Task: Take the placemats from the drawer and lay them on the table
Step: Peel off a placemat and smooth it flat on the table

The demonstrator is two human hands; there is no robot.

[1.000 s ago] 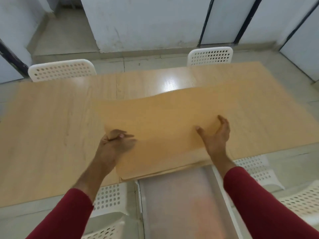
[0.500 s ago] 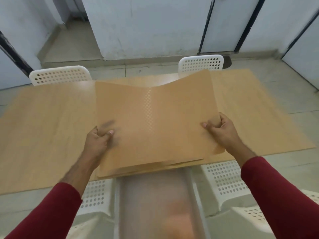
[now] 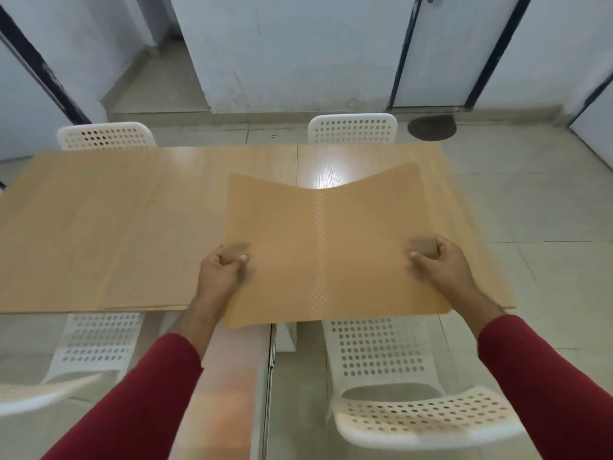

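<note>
One placemat (image 3: 318, 247) is held over the bench (image 3: 99, 227), left hand (image 3: 220, 272) and right hand (image 3: 438, 263) each pinching a side; more mats (image 3: 146, 293) lie flat, count unclear.

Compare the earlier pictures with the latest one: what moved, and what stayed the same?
The tan rectangular placemat, gripped by left hand and right hand, lifted off the stack and shifted right. A thin tan placemat stack stays on the wooden table; both grips hold.
</note>
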